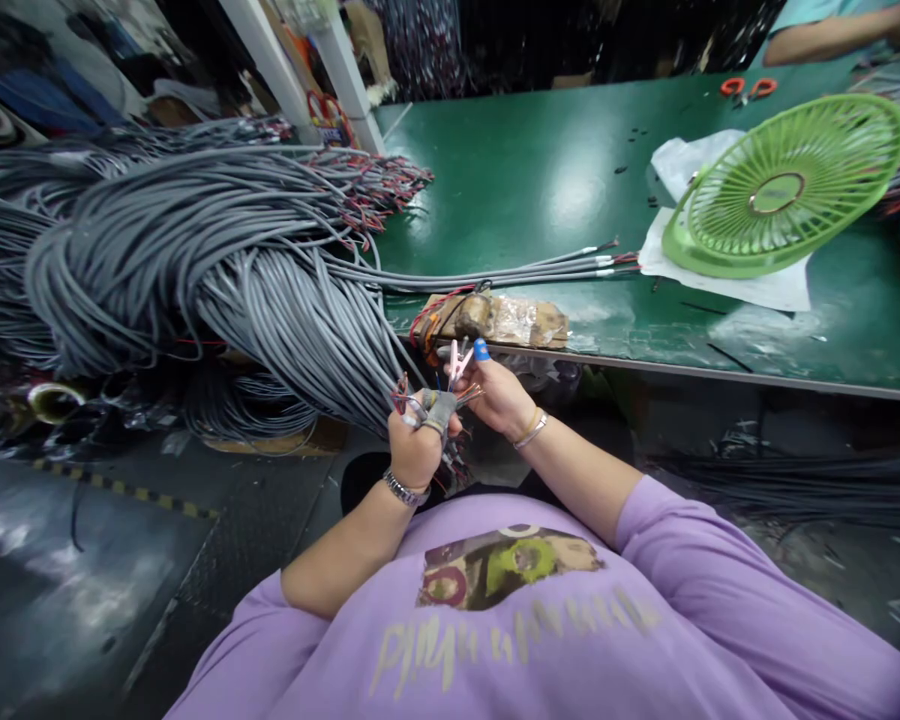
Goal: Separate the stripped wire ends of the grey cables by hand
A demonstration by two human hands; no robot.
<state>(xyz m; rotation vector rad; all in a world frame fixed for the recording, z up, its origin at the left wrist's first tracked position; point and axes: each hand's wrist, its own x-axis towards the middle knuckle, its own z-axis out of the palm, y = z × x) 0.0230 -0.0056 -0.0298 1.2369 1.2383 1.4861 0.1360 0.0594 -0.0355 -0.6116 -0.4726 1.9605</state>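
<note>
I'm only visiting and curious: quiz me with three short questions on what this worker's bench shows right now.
1. True or false: the left hand holds gray cables.
2. The right hand, pinching wire ends, wears a finger cap of which colour? A red, B blue, C yellow.
3. Fill in: the scissors at the far side of the table have ____ handles.
Key: 1 true; 2 B; 3 orange.

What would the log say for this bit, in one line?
left hand: grips grey cable ends | right hand: pinches coloured wires | nearby: cable bundle, green fan, table
</note>
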